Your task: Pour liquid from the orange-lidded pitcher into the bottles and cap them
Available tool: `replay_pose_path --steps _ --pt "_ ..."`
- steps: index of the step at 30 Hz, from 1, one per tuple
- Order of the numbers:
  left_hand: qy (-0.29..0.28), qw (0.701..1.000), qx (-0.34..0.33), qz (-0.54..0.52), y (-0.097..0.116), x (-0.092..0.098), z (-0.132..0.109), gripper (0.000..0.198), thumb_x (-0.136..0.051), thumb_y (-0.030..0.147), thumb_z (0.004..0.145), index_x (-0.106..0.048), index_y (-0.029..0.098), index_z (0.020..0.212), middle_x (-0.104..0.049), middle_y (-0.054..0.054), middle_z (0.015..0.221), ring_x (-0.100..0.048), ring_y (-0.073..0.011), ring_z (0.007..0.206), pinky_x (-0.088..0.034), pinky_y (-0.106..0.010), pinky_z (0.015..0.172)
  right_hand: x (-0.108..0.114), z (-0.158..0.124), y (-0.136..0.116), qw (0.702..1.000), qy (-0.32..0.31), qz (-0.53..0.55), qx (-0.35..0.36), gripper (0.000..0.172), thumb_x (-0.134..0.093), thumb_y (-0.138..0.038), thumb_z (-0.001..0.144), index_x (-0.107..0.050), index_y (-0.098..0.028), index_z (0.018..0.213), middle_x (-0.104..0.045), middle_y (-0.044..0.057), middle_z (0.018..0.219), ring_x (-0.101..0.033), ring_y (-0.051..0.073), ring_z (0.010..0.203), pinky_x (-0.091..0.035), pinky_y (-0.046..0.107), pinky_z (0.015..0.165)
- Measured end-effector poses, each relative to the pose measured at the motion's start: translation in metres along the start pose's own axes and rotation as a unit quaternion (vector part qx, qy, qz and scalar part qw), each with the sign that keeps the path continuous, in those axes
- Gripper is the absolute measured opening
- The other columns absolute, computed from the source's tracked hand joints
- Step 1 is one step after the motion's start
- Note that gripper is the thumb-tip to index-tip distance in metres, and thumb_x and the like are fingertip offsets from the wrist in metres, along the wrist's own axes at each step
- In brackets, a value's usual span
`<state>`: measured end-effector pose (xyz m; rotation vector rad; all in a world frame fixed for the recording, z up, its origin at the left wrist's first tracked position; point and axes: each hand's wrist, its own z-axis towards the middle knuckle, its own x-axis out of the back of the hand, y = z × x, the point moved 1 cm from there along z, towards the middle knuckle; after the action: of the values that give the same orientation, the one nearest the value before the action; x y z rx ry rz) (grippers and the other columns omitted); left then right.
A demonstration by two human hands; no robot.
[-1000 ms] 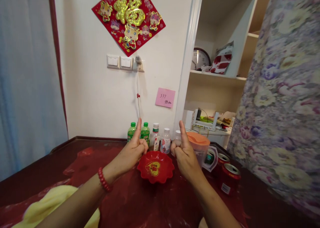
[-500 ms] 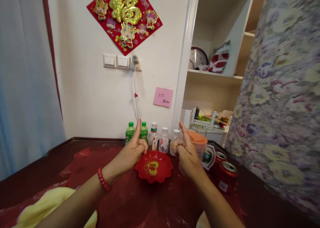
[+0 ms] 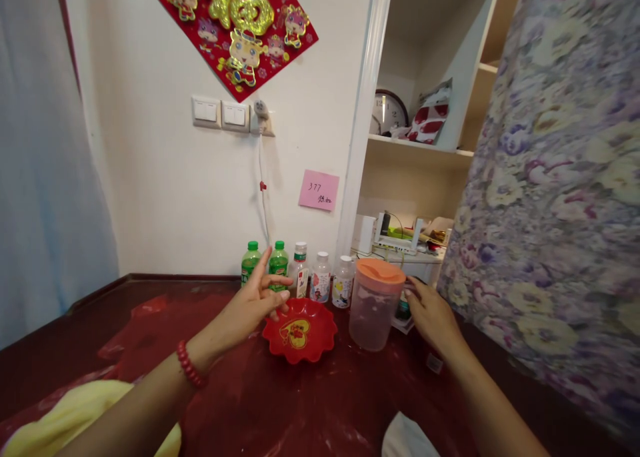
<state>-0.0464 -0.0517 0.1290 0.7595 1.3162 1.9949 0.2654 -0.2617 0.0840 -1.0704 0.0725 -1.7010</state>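
Observation:
My left hand point(image 3: 267, 291) is held over the left rim of a red scalloped plate point(image 3: 323, 337) with a gold heart design. Its fingers are spread and hold nothing. A red bead bracelet point(image 3: 189, 365) circles that wrist. My right hand point(image 3: 434, 317) is at the handle side of a clear plastic pitcher point(image 3: 369, 320) with an orange lid point(image 3: 379, 275). Its fingers are bent round the handle, which they mostly cover. The pitcher stands upright on the table.
Behind the plate stand two green bottles point(image 3: 279, 260) and several white-capped bottles point(image 3: 321, 280). A red can is mostly hidden by my right arm. Yellow cloth point(image 3: 70, 413) lies at front left, and a pale object point(image 3: 407, 437) at front right. A floral curtain point(image 3: 540, 210) hangs at right.
My right hand has moved right, from in front of the pitcher to its handle. The fingers of my left hand have spread from a pointing shape. The view has shifted slightly right.

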Motion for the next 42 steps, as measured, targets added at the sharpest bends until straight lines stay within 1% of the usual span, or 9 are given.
replay_pose_path --steps 3,6,10,13,15,18,26,32,42 --pt "-0.006 0.997 0.04 0.067 -0.026 0.009 0.004 0.089 -0.068 0.039 0.082 -0.024 0.028 0.158 -0.062 -0.014 0.128 -0.067 -0.0174 0.078 -0.055 -0.031 0.065 -0.002 -0.003 0.007 1.0 -0.022 -0.001 -0.015 0.058 -0.037 -0.04 0.087 -0.064 -0.013 0.131 -0.068 0.018 0.121 -0.064 0.032 0.11 -0.046 0.045 0.095" --pt "-0.023 0.984 0.087 0.154 -0.061 0.025 0.007 0.068 -0.065 0.042 0.078 -0.051 0.02 0.141 -0.064 -0.014 0.129 -0.068 -0.0247 0.101 -0.057 -0.035 0.08 0.0 -0.005 0.013 0.999 -0.033 0.009 -0.043 0.054 -0.04 -0.044 0.086 -0.064 -0.018 0.127 -0.073 0.014 0.109 -0.068 0.03 0.097 -0.049 0.041 0.083" --pt "-0.014 0.948 0.116 0.296 -0.095 0.043 0.012 0.05 -0.062 0.04 0.077 -0.063 0.016 0.122 -0.067 -0.014 0.13 -0.062 -0.0275 0.122 -0.049 -0.036 0.101 0.001 -0.011 0.016 0.996 -0.048 0.045 -0.064 0.044 -0.04 -0.051 0.085 -0.069 -0.021 0.1 -0.075 0.008 0.081 -0.068 0.025 0.073 -0.047 0.034 0.066" --pt "0.008 0.915 0.17 0.367 -0.106 0.045 0.016 0.04 -0.063 0.035 0.079 -0.064 0.015 0.113 -0.072 -0.014 0.117 -0.068 -0.0291 0.109 -0.053 -0.035 0.091 0.001 -0.017 0.009 0.995 -0.046 0.064 -0.068 0.041 -0.04 -0.057 0.083 -0.061 -0.024 0.072 -0.071 0.006 0.068 -0.064 0.023 0.062 -0.042 0.033 0.059" --pt "0.011 0.905 0.216 0.367 -0.112 0.042 0.019 0.035 -0.061 0.032 0.082 -0.063 0.013 0.111 -0.075 -0.014 0.094 -0.074 -0.0282 0.085 -0.056 -0.033 0.071 0.003 -0.022 0.002 0.994 -0.035 0.071 -0.068 0.041 -0.041 -0.06 0.082 -0.058 -0.025 0.068 -0.07 0.005 0.065 -0.062 0.022 0.06 -0.041 0.032 0.058" --pt "0.011 0.895 0.277 0.35 -0.122 0.034 0.023 0.03 -0.055 0.024 0.086 -0.058 0.011 0.113 -0.067 -0.003 0.063 -0.067 -0.0208 0.053 -0.048 -0.025 0.048 0.009 -0.026 -0.008 0.994 -0.027 0.082 -0.066 0.042 -0.041 -0.062 0.081 -0.058 -0.025 0.071 -0.07 0.005 0.065 -0.062 0.023 0.061 -0.042 0.032 0.059" --pt "0.025 0.899 0.333 0.284 -0.132 0.025 0.026 0.028 -0.05 0.007 0.088 -0.05 0.012 0.116 -0.06 0.005 0.05 -0.062 -0.0129 0.045 -0.049 -0.019 0.047 0.024 -0.029 -0.045 0.978 -0.014 0.196 -0.07 0.045 -0.049 -0.065 0.085 -0.061 -0.022 0.078 -0.069 0.004 0.071 -0.059 0.018 0.058 -0.042 0.029 0.053" --pt "0.017 0.906 0.331 0.264 -0.134 0.025 0.022 0.029 -0.053 0.005 0.083 -0.052 0.014 0.11 -0.062 0.005 0.05 -0.064 -0.0146 0.045 -0.048 -0.019 0.045 -0.007 -0.033 -0.088 0.945 -0.044 0.32 -0.051 0.044 -0.052 -0.065 0.086 -0.059 -0.022 0.085 -0.066 0.003 0.07 -0.061 0.019 0.061 -0.046 0.028 0.053" --pt "0.026 0.933 0.281 0.225 -0.121 0.048 0.012 0.041 -0.062 0.023 0.08 -0.053 0.013 0.119 -0.061 0.005 0.058 -0.062 -0.0143 0.048 -0.048 -0.023 0.047 -0.069 -0.048 -0.118 0.949 -0.112 0.296 -0.012 0.036 -0.046 -0.056 0.093 -0.057 -0.024 0.079 -0.064 0.001 0.066 -0.059 0.02 0.06 -0.042 0.028 0.055"
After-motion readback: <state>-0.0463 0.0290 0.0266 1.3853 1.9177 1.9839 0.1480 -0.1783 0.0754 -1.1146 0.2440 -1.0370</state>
